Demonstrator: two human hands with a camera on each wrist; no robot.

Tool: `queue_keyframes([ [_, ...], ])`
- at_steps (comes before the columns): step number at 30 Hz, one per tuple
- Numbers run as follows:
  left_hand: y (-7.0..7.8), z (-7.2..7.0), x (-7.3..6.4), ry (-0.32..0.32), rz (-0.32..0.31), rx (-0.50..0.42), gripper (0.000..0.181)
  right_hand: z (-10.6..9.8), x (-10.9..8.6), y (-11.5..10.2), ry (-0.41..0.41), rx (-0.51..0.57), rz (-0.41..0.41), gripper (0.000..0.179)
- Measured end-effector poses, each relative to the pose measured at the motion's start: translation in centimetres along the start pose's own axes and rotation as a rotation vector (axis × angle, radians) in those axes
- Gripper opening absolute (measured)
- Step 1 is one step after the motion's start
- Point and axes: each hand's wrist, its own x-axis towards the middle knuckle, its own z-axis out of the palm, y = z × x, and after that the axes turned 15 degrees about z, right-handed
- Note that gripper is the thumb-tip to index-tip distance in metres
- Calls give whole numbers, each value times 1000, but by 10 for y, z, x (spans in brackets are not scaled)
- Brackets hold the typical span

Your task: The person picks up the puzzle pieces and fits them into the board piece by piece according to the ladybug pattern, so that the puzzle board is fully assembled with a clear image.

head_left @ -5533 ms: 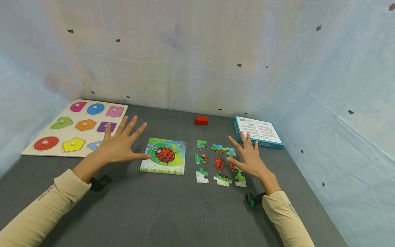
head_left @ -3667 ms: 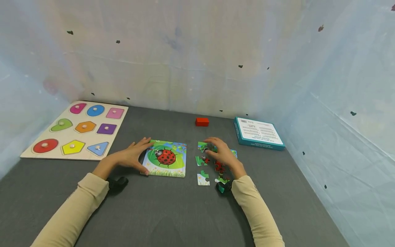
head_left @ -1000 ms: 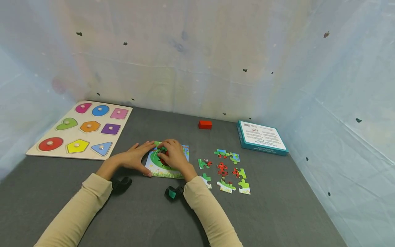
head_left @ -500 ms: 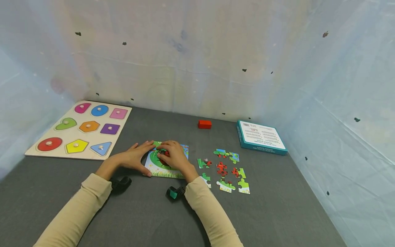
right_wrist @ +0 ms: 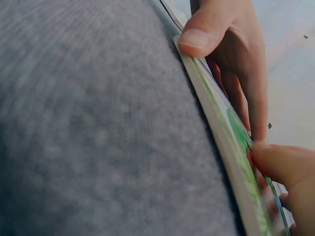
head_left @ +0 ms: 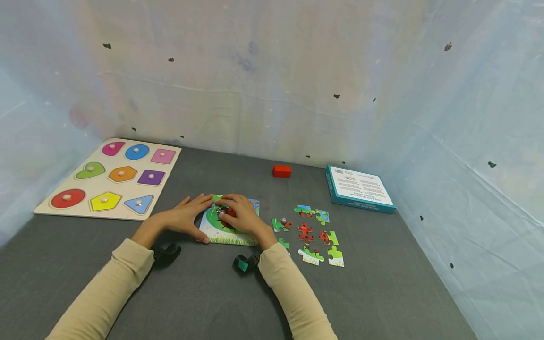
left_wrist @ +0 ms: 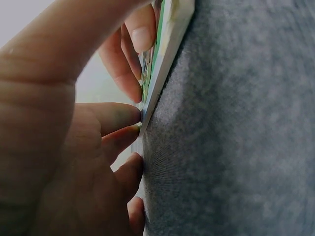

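Observation:
A square ladybug puzzle board (head_left: pixel 231 239) lies on the grey table. My left hand (head_left: pixel 180 220) holds its left side, thumb at the near corner and fingers at the far one; in the left wrist view the fingertips meet its edge. Over the board's upper left, my right hand (head_left: pixel 244 218) has bent fingers and thumb about a green puzzle piece (head_left: pixel 218 199), mostly covered by the fingers. To the right lie several loose jigsaw pieces (head_left: pixel 305 233) with red ladybug parts, grass and sky; my right forearm partly hides one of them.
A wooden shape board with coloured knobbed pieces (head_left: pixel 123 174) lies at the back left. A small red block (head_left: pixel 282 171) sits at the back. At the right rear lies a teal box (head_left: pixel 361 189). Pale sheets hang behind and at the sides.
My right hand took the upper-left piece from the loose group and brought it left onto the board. It has lately shifted slightly right. My left hand came down to the board's side and stays there.

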Motion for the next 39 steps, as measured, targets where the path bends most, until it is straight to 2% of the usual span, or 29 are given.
queue_keyframes([
  [4,2,0,0,1,1,0,115,1,-1,1,32,6,12,34],
  [12,6,1,2,17,27,2,112,7,1,3,152,14,41,27],
  [22,7,0,5,17,91,-16,105,8,3,3,186,51,102,21],
  [27,7,-1,5,12,96,7,102,7,4,3,184,61,124,20],
  [31,8,-2,4,6,96,11,102,4,4,3,173,69,97,21],
  [39,5,-2,3,-6,89,40,100,-15,2,6,0,143,-17,34],
])
